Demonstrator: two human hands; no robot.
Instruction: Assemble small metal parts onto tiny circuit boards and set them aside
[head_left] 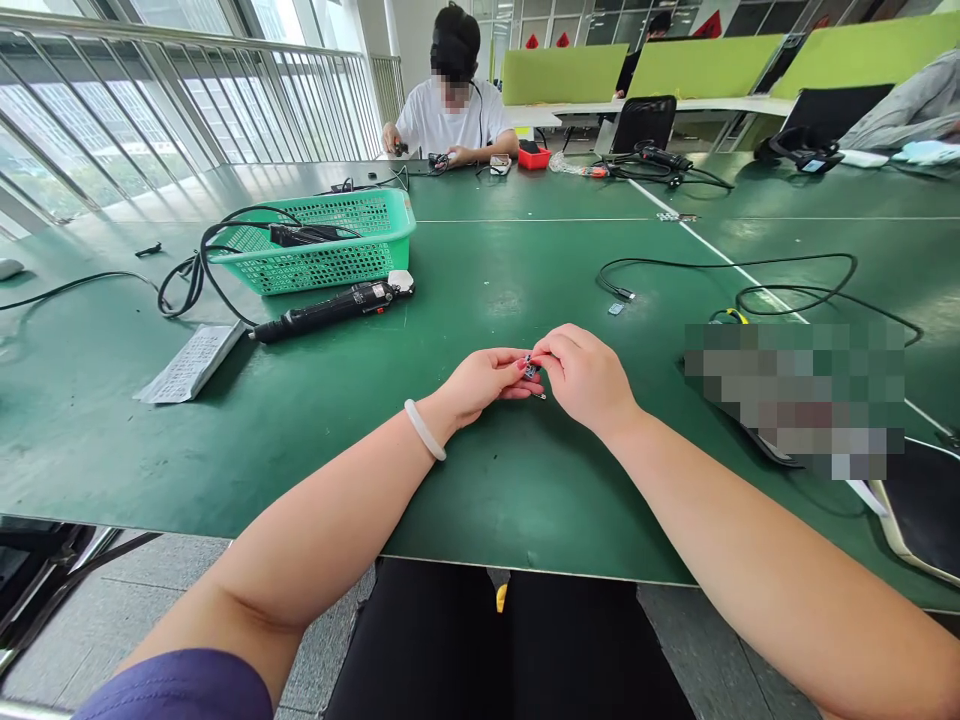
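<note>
Over the near middle of the green table, my left hand (491, 383) is closed, with a small dark electronic part (531, 371) between its thumb and fingers. My right hand (585, 375) pinches at the top of that same part, its fingertips close against those of my left hand. The part's exact kind is too small to make out, and the fingers cover much of it. A thin light-coloured piece shows just below the left fingertips. Beyond the hands lie a small light chip-like piece (616, 309) and a black cable's plug (624, 294).
A black electric screwdriver (334, 308) lies beside a green basket (315, 265) holding cables. A folded paper (193, 363) rests at left, a blurred-out object (795, 395) and a dark device (926, 510) at right. Across the green table (480, 480) sits another person (454, 115).
</note>
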